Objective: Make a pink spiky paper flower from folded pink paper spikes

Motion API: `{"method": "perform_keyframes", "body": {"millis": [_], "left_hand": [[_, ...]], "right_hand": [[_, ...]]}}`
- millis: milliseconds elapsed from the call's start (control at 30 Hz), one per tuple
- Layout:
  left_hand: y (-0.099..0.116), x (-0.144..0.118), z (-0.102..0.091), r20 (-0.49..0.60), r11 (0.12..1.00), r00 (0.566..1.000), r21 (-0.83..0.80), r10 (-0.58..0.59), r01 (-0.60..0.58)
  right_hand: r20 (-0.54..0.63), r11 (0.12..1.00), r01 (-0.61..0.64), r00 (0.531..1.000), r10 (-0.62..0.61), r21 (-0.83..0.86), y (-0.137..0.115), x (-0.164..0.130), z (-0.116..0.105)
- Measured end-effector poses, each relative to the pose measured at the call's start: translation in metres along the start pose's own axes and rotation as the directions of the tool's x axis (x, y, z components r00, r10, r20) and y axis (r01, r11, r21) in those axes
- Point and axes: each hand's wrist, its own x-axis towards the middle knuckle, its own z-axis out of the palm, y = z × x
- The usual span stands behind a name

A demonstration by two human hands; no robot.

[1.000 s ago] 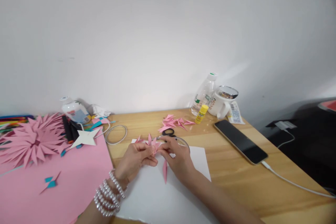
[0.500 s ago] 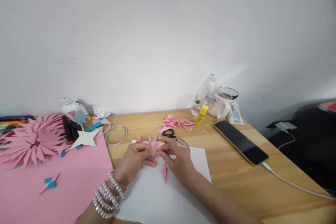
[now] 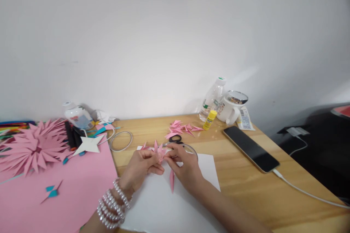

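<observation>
Both hands meet over the white sheet on the worktop. The left hand has its grip closed on a small pink folded paper cluster, thumb and fingertips pinching it from the left. The right hand pinches the same cluster from the other side, fingers together, with a pink paper point hanging beneath it. Black scissors lie just behind. Compared with a moment ago, the hands have barely shifted; the cluster sits where it was.
</observation>
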Motion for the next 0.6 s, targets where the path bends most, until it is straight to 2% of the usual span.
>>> {"method": "perform_keyframes", "body": {"millis": [433, 600], "left_hand": [[0.0018, -0.0003, 0.0013, -0.005, 1.0, 1.0, 0.009, 0.011, -0.01], [0.0013, -0.0014, 0.0019, -0.034, 1.0, 0.999, 0.022, 0.017, -0.016]], "right_hand": [[0.013, 1.0, 0.008, 1.0, -0.008, 0.026, -0.0006, -0.0002, 0.0], [0.053, 0.999, 0.024, 0.998, -0.022, -0.04, -0.0028, -0.0005, -0.0002]]}}
